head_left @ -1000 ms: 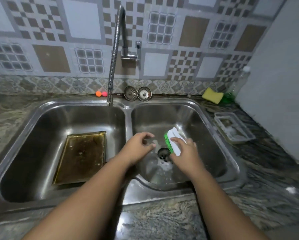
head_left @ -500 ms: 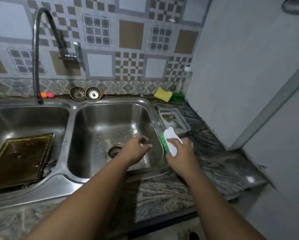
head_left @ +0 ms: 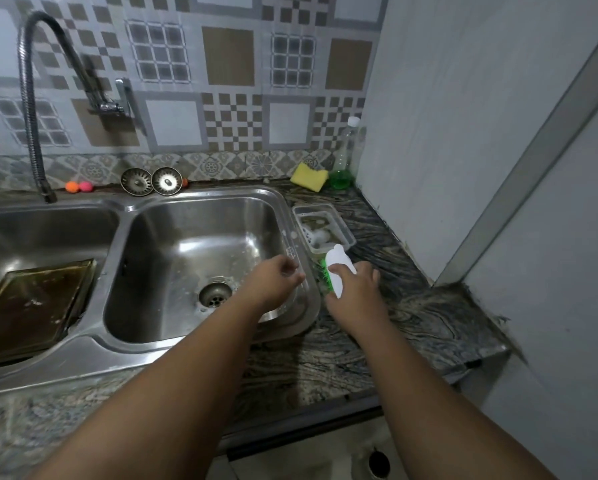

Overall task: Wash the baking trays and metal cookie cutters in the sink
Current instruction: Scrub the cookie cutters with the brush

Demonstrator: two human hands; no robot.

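Fingers (head_left: pixel 369 271) of right hand (head_left: pixel 354 294) clamped on white brush (head_left: pixel 339 268) with green bristles, over tabletop (head_left: pixel 411 306), just beside sink (head_left: pixel 200 199) rim, near plastic container (head_left: pixel 343 226). Fingers of left hand (head_left: pixel 273 284) loosely curled over right basin edge; if they pinch anything, I cannot tell. I see baking tray (head_left: pixel 30 306), brown-stained, lying in left basin.
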